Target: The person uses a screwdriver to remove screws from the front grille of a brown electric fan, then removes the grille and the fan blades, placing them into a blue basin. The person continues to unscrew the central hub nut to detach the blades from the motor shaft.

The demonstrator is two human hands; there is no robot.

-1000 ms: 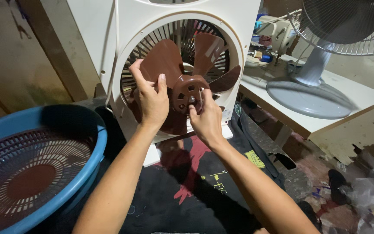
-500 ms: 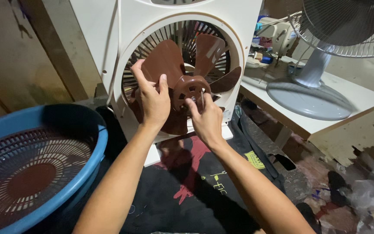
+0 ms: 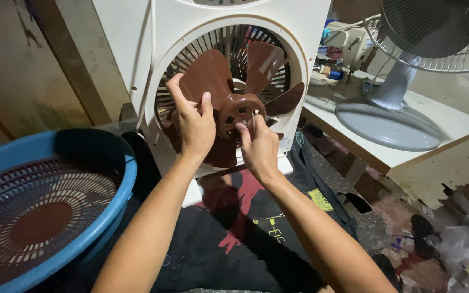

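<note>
At the hub (image 3: 239, 114) of the brown blade (image 3: 213, 81), which sits inside the white fan box (image 3: 310, 32), we keep our left hand (image 3: 194, 127) clamped on one vane while our right hand (image 3: 259, 149), fingers pinched together, has shifted slightly around the hub centre since a second ago.

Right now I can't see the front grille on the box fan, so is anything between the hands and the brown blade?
Nothing visible. The front grille lies in the blue tub, so the blade is bare. The left hand grips a blade; the right hand has its fingertips at the hub.
</note>
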